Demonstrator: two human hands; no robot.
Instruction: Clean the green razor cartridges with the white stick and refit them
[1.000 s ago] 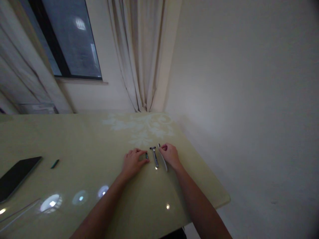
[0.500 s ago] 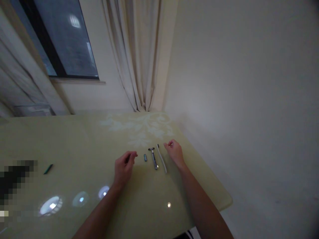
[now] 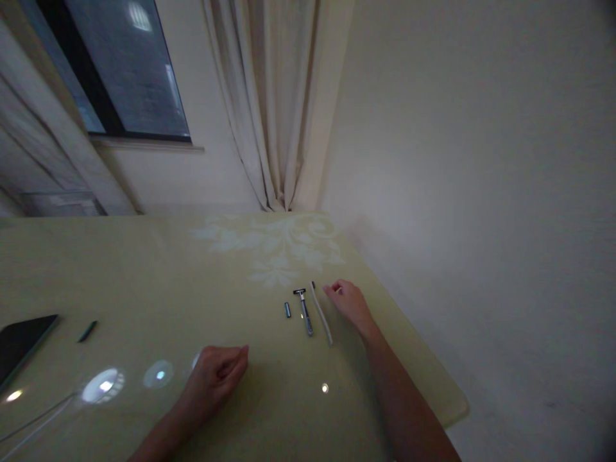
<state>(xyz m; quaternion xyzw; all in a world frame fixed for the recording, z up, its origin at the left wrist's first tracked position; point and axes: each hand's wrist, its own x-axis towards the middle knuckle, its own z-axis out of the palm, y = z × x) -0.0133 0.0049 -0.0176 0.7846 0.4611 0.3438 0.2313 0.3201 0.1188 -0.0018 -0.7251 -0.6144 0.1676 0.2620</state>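
Note:
My left hand (image 3: 214, 375) is closed just above the table, left of and nearer to me than the small items, its thumb against the curled fingers; I see nothing in it. My right hand (image 3: 351, 305) is loosely closed beside the toothbrush (image 3: 321, 314), fingertips near its head but apart from it, with nothing visible in them. Left of the slim white toothbrush with a dark head lies a razor (image 3: 305, 313), its head pointing away from me. A short dark cylinder with a bluish-green sheen (image 3: 287, 310) lies left of the razor; its kind is unclear.
All this rests on a glossy yellow-green table (image 3: 158, 276) with light reflections. Far left are a dark flat panel (image 3: 24, 343), a small dark-green stick (image 3: 87, 331) and a thin white cable (image 3: 45, 417). A wall (image 3: 457, 224) runs beyond the right edge; curtains (image 3: 274, 115) hang behind.
My left hand has drawn back toward me and to the left, away from the small items. My right hand stays beside the toothbrush. The view has shifted slightly.

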